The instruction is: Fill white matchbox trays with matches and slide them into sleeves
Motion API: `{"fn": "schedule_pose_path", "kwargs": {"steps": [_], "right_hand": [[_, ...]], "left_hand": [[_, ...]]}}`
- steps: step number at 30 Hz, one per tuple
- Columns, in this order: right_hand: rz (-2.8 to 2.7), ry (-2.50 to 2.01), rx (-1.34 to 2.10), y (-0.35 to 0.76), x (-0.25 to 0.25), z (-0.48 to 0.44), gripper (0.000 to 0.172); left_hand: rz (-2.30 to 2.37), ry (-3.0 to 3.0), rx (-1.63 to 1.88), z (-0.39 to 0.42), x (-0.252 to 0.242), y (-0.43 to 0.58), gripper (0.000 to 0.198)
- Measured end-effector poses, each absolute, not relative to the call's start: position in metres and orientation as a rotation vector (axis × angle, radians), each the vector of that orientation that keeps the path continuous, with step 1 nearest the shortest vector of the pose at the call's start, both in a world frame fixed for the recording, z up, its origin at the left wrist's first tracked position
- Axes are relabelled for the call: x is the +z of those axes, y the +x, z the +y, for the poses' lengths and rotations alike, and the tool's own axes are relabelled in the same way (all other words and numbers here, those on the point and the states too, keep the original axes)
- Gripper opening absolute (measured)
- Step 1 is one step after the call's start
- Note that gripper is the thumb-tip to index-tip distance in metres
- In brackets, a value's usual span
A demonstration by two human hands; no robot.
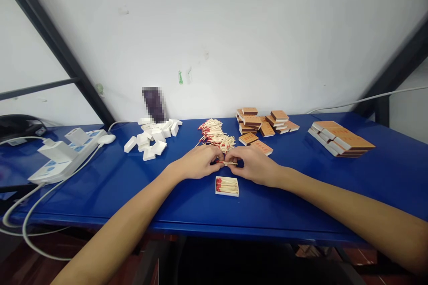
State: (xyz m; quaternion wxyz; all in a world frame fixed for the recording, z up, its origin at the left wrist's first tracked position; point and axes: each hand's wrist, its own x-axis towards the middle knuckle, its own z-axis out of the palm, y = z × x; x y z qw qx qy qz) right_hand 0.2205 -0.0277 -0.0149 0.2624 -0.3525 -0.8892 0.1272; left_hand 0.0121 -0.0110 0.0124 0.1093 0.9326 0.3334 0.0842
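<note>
The left hand and the right hand meet in the middle of the blue worktop; the fingers of both are curled in and pinch a little bunch of matches between the tips; the bunch lies flat, with one end in each hand, just above the worktop; both arms are bare and reach in from the near edge. Just near of the hands sits a small white tray; it is open on top and has matches with red heads lying side by side in it; it does not touch the hands. Just far of the hands lies a loose pile of matches; its near end comes close to the fingers. Far and to the left is a heap of empty white trays; far and to the right is a heap of orange box covers, some stacked and some flat; further right, well apart from the hands, is a neat row of orange boxes. At the left end of the worktop lies a white power strip with plugs in it and white cords that hang over the near edge; behind it all stands a white wall.
</note>
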Motion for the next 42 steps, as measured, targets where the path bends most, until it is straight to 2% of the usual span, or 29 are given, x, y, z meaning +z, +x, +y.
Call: {"fn": "schedule_pose_path", "kwargs": {"steps": [14,22,31,42], "right_hand": [[-2.383,-1.0,0.4,0.221,-0.013,-0.027,0.009],[-2.274,-0.986,0.462,0.219,-0.005,-0.035,0.007],[-2.338,-1.028,0.664,0.214,0.015,-0.068,0.006],[-2.458,-1.03,0.512,0.215,0.014,-0.069,0.012]], "left_hand": [[0.952,2.808,0.161,-0.012,0.007,0.01,0.019],[0.876,2.668,0.271,-0.016,0.022,0.009,0.016],[0.658,2.413,0.174,-0.029,0.034,0.008,0.008],[0.783,2.38,0.301,-0.021,0.037,0.002,0.017]]}}
